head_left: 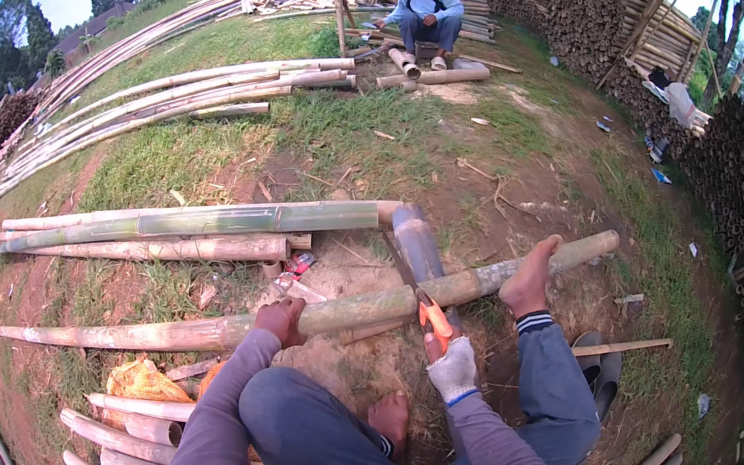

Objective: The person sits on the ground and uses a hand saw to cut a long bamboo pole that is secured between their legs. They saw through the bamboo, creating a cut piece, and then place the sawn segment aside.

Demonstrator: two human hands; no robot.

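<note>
A long thick bamboo pole (pixel 360 314) slants across in front of me, rising toward the right. My left hand (pixel 282 320), bare, is closed around it left of the middle. In a pale knit glove that leaves the thumb bare, my right hand (pixel 451 365) grips the orange handle of a handsaw (pixel 435 322). The saw's blade meets the pole near a joint; how deep it sits I cannot tell. My bare right foot (pixel 532 279) presses on the pole's right part. Under the pole, a short bamboo piece (pixel 418 244) lies crosswise.
Green bamboo poles (pixel 202 220) lie just beyond, left of centre. Cut bamboo lengths (pixel 120 435) and an orange sack (pixel 144 379) are by my left side. Sandals (pixel 604 375) rest to the right. Another person (pixel 431 13) sits far ahead near bamboo piles; stacked bamboo (pixel 562 31) lines the right.
</note>
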